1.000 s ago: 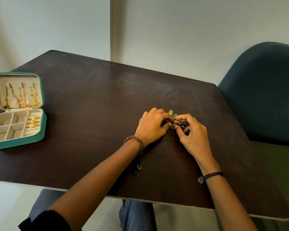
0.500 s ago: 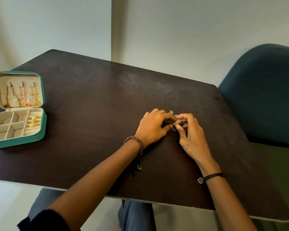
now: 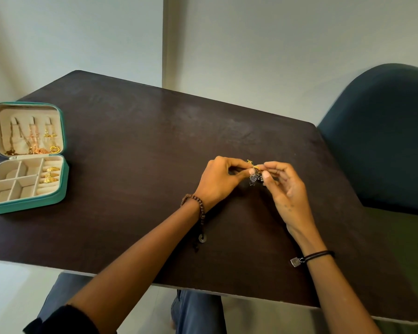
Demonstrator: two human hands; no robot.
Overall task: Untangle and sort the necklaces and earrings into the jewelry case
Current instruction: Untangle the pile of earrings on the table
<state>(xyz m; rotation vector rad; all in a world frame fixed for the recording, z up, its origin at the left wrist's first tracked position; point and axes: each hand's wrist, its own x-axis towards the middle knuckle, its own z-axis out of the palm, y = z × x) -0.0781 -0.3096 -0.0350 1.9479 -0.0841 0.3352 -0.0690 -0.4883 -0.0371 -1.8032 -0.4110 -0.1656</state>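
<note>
I see the tangled jewelry [image 3: 254, 173], a small gold-and-dark cluster, held just above the middle of the dark bench [image 3: 135, 145], pinched between both hands. My left hand [image 3: 219, 182] has its grip narrow on the cluster's left side, thumb and forefinger closed on it; my right hand [image 3: 284, 189] pinches the right side, its other fingers spread loosely. Well apart, at the bench's left edge, the teal jewelry case [image 3: 60, 186] lies open, with necklaces [image 3: 32, 138] hanging in its lid and gold earrings [image 3: 50, 174] in the tray's right-hand compartment.
</note>
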